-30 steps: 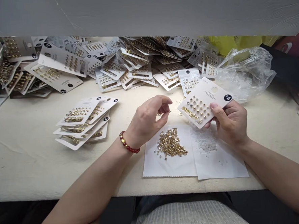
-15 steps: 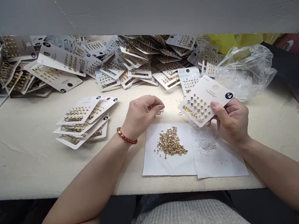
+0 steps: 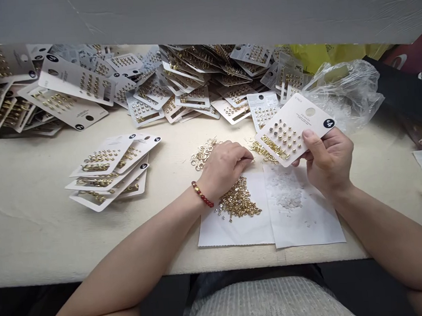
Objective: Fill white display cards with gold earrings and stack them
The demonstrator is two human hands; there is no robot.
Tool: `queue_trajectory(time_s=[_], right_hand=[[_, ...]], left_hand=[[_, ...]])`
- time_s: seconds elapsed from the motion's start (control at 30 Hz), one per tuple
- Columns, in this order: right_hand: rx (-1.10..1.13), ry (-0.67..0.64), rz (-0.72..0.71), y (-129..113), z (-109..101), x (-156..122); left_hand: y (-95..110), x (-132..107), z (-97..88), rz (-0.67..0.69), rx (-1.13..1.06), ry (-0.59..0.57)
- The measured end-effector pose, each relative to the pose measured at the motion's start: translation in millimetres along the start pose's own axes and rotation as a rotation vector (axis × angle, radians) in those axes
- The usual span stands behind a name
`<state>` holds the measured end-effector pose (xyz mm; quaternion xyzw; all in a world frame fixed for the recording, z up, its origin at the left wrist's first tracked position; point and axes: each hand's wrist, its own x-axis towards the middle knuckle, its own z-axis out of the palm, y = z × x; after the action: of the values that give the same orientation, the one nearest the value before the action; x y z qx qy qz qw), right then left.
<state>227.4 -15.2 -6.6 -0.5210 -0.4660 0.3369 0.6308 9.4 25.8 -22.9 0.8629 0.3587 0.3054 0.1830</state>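
My right hand [image 3: 328,162] grips a white earring card [image 3: 313,108] by its lower right corner, thumb on the front. Rows of small gold and dark studs and several gold hoops show on the card. My left hand [image 3: 226,169], with a red bead bracelet, is closed in a pinch; what its fingertips hold, if anything, is too small to make out. It hovers between a heap of hoop earrings [image 3: 201,155] and a second heap of gold hoops [image 3: 259,149]. Just below it lies a pile of gold studs [image 3: 243,204] on white paper [image 3: 219,234], partly hidden by the wrist.
Small clear pieces [image 3: 288,197] are scattered on a second paper sheet [image 3: 315,232] at right. A fanned stack of filled earring cards [image 3: 101,180] lies at left. Many more cards [image 3: 188,90] are heaped along the back, beside a clear plastic bag [image 3: 353,89].
My left hand has moved right, from over the left hoop heap toward the card, uncovering those hoops. The card in my right hand has shifted slightly up and right in view.
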Motion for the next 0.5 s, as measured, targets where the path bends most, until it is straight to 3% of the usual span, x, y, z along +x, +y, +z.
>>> queue_trajectory(time_s=[0.13, 0.3, 0.4, 0.5], right_hand=[[0.008, -0.003, -0.009, -0.6, 0.2, 0.2], [0.012, -0.031, -0.032, -1.9, -1.2, -1.2], [0.012, -0.036, -0.026, -1.3, -1.8, -1.5], [0.027, -0.031, -0.003, -1.7, -1.7, -1.9]], left_hand=[[1.3, -0.5, 0.1, -0.044, -0.032, 0.072], [-8.9, -5.9, -35.6, -0.215, 0.019, 0.153], [-18.3, -5.4, -53.2, -0.244, 0.205, 0.004], [-24.3, -3.3, -56.1, -0.244, 0.309, -0.156]])
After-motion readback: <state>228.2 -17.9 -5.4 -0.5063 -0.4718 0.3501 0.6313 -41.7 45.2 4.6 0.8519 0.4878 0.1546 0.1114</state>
